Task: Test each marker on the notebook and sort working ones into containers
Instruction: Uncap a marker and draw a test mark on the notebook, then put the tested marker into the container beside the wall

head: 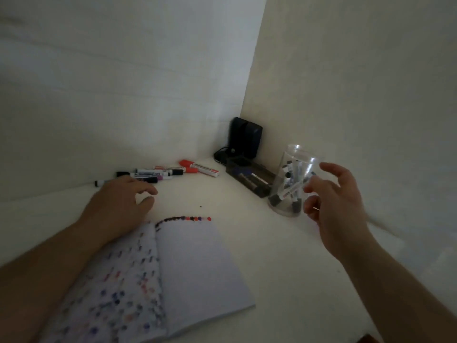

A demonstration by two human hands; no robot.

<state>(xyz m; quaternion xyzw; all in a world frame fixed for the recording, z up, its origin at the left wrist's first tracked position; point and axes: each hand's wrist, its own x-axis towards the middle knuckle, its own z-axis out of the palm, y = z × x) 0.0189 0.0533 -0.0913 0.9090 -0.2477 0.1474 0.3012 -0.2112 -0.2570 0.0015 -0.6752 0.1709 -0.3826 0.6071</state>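
the right hand (336, 206) hangs just beside the clear jar (291, 181), fingers spread and loosely bent, holding nothing; whether a fingertip touches the jar's side i cannot tell. the jar stands upright on the table (259, 243) with several tested markers leaning inside it. the left hand (123, 201) lies palm down near the loose markers (158, 173) along the wall, fingers relaxed and a little curled, gripping none of them.

the step in hand looks like fetching the next marker. to do it well, the left hand should take the nearest one at the middle of its barrel, without rolling its neighbours, and bring it to the bare right page of the notebook (193, 268), below the row of dots along the top edge (the left page is already crowded with marks). the right hand is best kept clear of the jar's rim, since the jar is tall, light and could tip.

a dark tray (249, 179) holding more markers sits just behind the jar, and a black device (244, 137) with a cable stands in the corner. the left forearm lies across the notebook's left page, which may smudge fresh ink.
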